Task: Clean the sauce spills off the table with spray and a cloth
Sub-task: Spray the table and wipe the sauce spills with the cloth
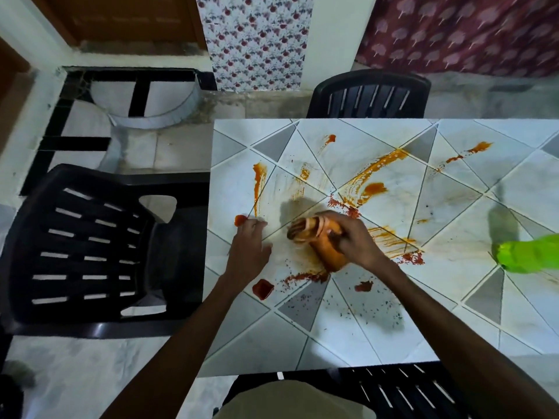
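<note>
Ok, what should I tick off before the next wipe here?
1. Right hand grips the cloth: ok.
2. Left hand clear of the cloth: ok, it rests on the table beside it.
3. Left fingertips off the red blob: cannot tell.
4. Sauce gone: not ok, streaks remain.
5. Spray at hand: cannot tell, the green object at the right edge is blurred.

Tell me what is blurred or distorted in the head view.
Head view: the cloth in the right hand is motion-smeared; the green object at the right edge is blurred beyond naming; the curtain streaks; wide-angle bending at edges; the sauce spills read sharp.
</note>
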Available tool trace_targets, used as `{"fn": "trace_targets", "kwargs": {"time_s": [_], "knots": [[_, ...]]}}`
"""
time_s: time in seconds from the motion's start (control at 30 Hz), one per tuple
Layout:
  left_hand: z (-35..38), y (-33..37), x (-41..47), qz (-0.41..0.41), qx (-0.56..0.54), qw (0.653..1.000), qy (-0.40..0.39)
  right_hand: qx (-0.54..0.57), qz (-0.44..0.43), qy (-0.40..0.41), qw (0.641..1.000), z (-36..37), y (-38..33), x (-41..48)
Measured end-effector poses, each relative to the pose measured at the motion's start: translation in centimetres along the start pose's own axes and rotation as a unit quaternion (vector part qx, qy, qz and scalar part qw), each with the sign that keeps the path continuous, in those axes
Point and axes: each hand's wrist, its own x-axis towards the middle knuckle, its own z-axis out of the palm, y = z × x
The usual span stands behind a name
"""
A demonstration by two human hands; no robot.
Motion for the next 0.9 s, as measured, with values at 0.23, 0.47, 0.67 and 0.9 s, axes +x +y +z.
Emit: {"fn": "trace_targets", "kwargs": {"time_s": [0.23, 0.47, 0.67, 0.9], "knots": [[1.0, 2.7, 7.6, 0.08, 0.047, 0.995, -0.025, -0.038, 0.068, 0.164, 0.983, -9.0, 4.6, 6.2], [3.1, 4.1, 12.5, 0.12, 0.125, 0.979, -0.107, -0.125, 0.123, 0.197, 0.965, -14.0, 9.2, 8.7], [3.9, 4.2, 12.2, 0.125, 0.136, 0.978, -0.101, -0.15, 0.195, 0.137, 0.96, -11.2, 12.2, 8.9], [3.4, 2.2, 9.4, 0.128, 0.111, 0.979, -0.108, -0.133, 0.109, 0.052, 0.984, -2.2, 8.1, 6.9]]}}
